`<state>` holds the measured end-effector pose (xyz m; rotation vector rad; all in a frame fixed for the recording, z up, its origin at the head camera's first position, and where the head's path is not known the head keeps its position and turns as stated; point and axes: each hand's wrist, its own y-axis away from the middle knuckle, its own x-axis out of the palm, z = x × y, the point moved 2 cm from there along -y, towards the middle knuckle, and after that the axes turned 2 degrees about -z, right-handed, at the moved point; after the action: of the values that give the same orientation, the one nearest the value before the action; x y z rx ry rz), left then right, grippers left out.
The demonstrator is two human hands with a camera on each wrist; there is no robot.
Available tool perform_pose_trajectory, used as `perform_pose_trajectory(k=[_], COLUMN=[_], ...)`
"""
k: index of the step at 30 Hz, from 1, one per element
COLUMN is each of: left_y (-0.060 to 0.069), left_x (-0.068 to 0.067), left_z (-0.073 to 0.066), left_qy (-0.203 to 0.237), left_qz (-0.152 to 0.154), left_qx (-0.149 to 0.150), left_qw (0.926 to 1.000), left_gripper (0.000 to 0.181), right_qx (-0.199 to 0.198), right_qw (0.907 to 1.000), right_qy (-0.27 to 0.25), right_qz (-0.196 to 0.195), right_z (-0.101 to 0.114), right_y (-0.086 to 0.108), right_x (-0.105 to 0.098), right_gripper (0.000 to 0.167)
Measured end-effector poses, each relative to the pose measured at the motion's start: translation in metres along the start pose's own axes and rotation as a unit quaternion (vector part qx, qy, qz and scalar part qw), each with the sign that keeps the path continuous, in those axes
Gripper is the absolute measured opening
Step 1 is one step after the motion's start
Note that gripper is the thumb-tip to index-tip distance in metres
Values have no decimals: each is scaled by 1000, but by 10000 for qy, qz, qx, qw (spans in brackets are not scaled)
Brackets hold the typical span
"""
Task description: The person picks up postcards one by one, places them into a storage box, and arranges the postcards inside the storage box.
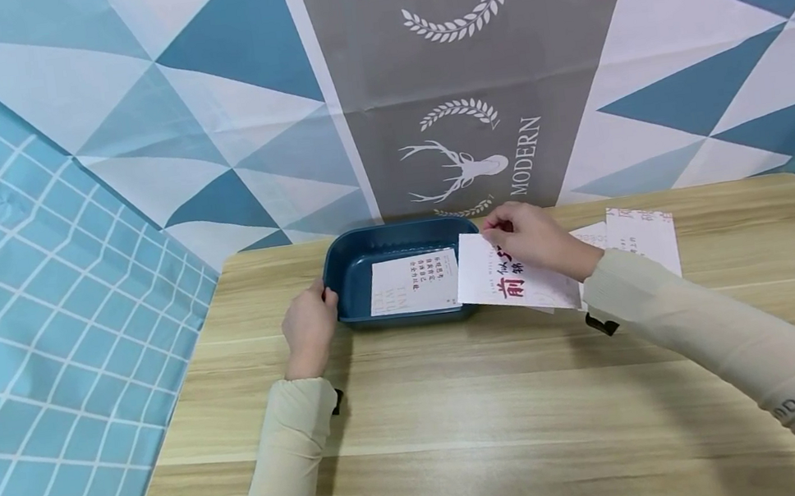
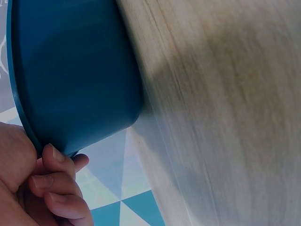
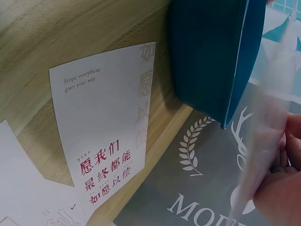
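Observation:
A dark blue tray (image 1: 343, 288) stands at the back of the table, with a printed white card (image 1: 413, 283) lying in it. My left hand (image 1: 310, 325) grips the tray's left end, its fingers and thumb at the rim, as the left wrist view also shows. Pinched in my right hand (image 1: 534, 239) is another white card (image 1: 479, 275) with red and dark characters, held over the tray's right edge. In the right wrist view this card (image 3: 263, 136) appears nearly edge-on beside the tray (image 3: 207, 52). Below it a card with red print (image 3: 103, 117) lies on the table.
More white cards (image 1: 645, 238) lie on the wooden table (image 1: 425, 410) to the right of the tray, partly behind my right hand and sleeve. A patterned cloth (image 1: 450, 68) hangs behind the table's back edge, and a blue checked cloth (image 1: 27, 326) is on the left.

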<state>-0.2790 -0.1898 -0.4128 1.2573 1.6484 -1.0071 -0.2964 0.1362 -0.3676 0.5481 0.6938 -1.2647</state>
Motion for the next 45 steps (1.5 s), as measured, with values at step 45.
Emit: perform_pose_trajectory(k=[45], left_y=[3], left_x=[-1], left_z=[-1], left_qy=[69], left_qz=[-34], left_qx=[150], left_qw=[9999], left_gripper=[22], right_qx=[-212], right_qw=[9992], right_qy=[-330], right_qz=[-73], right_z=[23], right_y=[-17], right_x=[20], right_gripper=[18])
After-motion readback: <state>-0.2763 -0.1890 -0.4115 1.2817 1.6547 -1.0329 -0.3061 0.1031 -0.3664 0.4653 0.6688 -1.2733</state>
